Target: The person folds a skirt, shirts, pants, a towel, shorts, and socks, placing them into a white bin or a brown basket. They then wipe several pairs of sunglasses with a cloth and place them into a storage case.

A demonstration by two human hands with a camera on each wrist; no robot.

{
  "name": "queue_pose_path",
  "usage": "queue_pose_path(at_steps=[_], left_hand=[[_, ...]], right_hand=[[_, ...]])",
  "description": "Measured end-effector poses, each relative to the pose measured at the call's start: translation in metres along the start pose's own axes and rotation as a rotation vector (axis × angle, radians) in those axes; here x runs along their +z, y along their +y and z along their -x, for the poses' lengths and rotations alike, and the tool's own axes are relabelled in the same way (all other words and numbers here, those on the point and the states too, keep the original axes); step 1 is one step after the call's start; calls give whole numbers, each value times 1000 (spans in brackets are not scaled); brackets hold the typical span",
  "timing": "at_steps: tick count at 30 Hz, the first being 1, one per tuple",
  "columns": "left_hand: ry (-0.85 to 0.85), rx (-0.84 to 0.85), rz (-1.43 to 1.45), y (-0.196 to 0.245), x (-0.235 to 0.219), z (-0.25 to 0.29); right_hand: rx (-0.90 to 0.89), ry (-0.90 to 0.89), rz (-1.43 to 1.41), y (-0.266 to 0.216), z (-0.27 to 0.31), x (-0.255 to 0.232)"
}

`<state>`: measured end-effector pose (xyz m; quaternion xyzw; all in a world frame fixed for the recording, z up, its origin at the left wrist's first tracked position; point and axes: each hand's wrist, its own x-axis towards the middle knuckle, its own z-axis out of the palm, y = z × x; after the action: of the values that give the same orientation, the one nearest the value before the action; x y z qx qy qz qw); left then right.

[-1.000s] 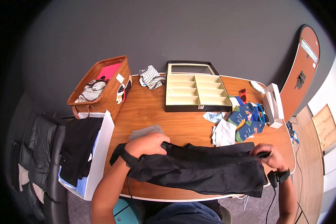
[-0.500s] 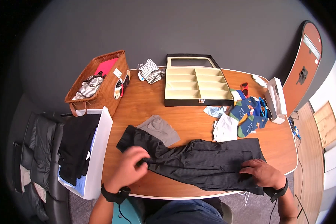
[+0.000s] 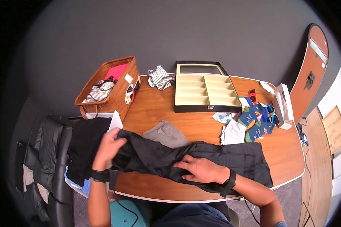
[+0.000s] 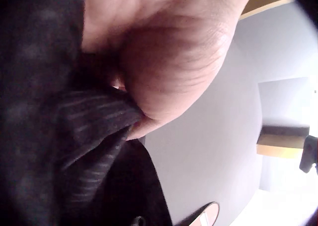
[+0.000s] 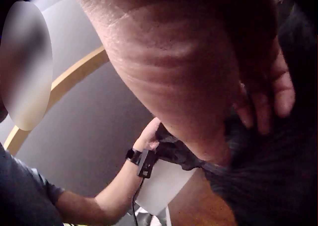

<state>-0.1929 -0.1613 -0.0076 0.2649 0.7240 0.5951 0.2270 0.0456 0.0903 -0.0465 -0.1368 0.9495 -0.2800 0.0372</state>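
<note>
- The black garment (image 3: pixel 161 160) spans the bench (image 3: pixel 155 109), its right end near the front edge; bare wood lies between the grey cloth (image 3: pixel 165 134) and compartment case (image 3: pixel 206 90).
- The left hand (image 3: pixel 108 147) now grips the garment's left end; the right hand (image 3: pixel 201 170), fingers apart, has shifted from its right end to the middle.
- Left fingertips are mostly hidden.

garment (image 3: pixel 159 160): black, fine-striped | cloth (image 3: pixel 166 135): grey-brown | basket (image 3: pixel 113 99): brown | case (image 3: pixel 193 109): black, cream
</note>
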Motion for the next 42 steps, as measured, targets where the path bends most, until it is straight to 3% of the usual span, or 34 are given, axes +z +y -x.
queue_pose_path(at_steps=[2,6,11,13,14,15,16,17,18,19,20,22,25,27,29,30,31,32,33,34,35,37,39,42], left_hand=[[66,2,43,35,-9,7],[101,35,192,65,-10,6],[-24,57,374,99,83,22],[-207,129,320,98,127,26],[-284,162,212,94,149,28],[-400,204,112,86,170,27],[-509,282,64,83,195,31],[-781,200,227,84,217,33],[-858,391,62,71,238,33],[-914,427,15,71,248,36],[-909,455,11,75,254,36],[-925,477,7,78,261,34],[-908,514,72,74,245,24],[-574,527,-12,69,219,16],[-276,390,-345,48,198,9],[-206,377,-549,29,187,8],[-134,363,-750,11,180,10],[-190,208,-818,2,177,14],[-192,205,-817,1,177,15],[-288,28,-730,0,178,18],[-378,-151,-636,-2,178,21],[-364,-99,-604,-10,181,26],[-332,34,-560,-11,185,26],[-298,101,-463,-38,193,18]], right_hand=[[32,113,-87,-9,-10,-4],[107,73,-31,3,-29,27],[92,122,-158,11,-18,21],[100,83,-871,25,0,15],[187,82,-1088,33,18,6],[281,188,-1558,36,40,3],[167,238,-1678,25,59,-24],[163,386,-1928,26,77,-25],[-12,309,-2150,45,104,-24],[23,404,-2082,42,116,-28],[211,394,-1832,43,125,-35],[419,484,-1592,36,135,-36],[556,526,-1435,33,150,-47],[583,626,-1382,36,160,-53],[584,724,-1385,57,173,-52],[617,767,-1163,79,179,-39],[618,772,-1165,81,179,-35],[647,751,-638,82,178,-34],[650,693,-117,76,171,-37],[626,717,247,61,168,-47],[624,707,243,42,161,-59],[501,598,209,14,149,-71],[266,445,44,-1,129,-55],[386,236,160,2,97,-14]])
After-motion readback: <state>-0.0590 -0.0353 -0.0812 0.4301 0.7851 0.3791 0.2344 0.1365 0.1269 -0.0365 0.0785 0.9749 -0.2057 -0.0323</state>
